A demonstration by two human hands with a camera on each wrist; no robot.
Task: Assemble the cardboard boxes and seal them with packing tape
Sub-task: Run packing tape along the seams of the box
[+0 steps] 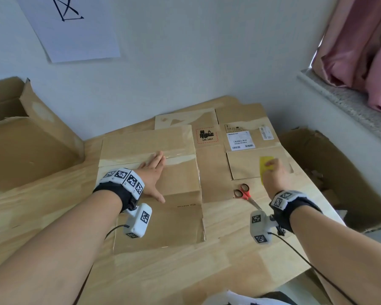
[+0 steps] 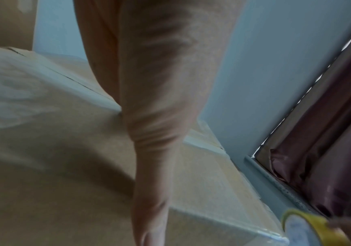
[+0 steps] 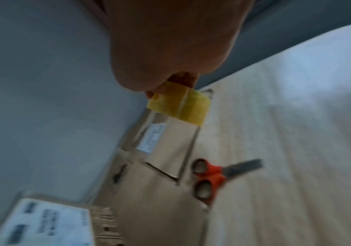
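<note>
Both forearms come in from 6 o'clock over the wooden bench (image 1: pixel 42 219), each with a black wrist strap and a white marker block.

Biggest of the task's things is the closed cardboard box (image 1: pixel 154 194) at the middle of the bench, its top flaps meeting in a seam that runs from 9 to 3 o'clock, with a clear tape strip (image 1: pixel 176 155) shining along that seam. The left hand (image 1: pixel 153 178) lies on this box top, its grip slack and wide: fingers straight and flat, tips on the seam, thumb spread toward 5 o'clock.

At 1 o'clock from it a flattened cardboard box (image 1: pixel 213 170) lies on the bench, touching the closed one, with a red hazard label reading UN 3481 and white shipping labels. Open cartons stand off the bench at 9 o'clock (image 1: pixel 24 137) and at 3 o'clock (image 1: pixel 339 172).

The right hand (image 1: pixel 274 175) hovers over the flattened box at 3 o'clock from the left hand, its grip pinched on a yellow tape roll (image 1: pixel 264 167); in the right wrist view the fingers curl round the roll (image 3: pixel 178 103).

Red-handled scissors (image 1: pixel 244 193) lie on the bench just at 7 o'clock of the right hand, blades shut and pointing toward 5 o'clock.
</note>
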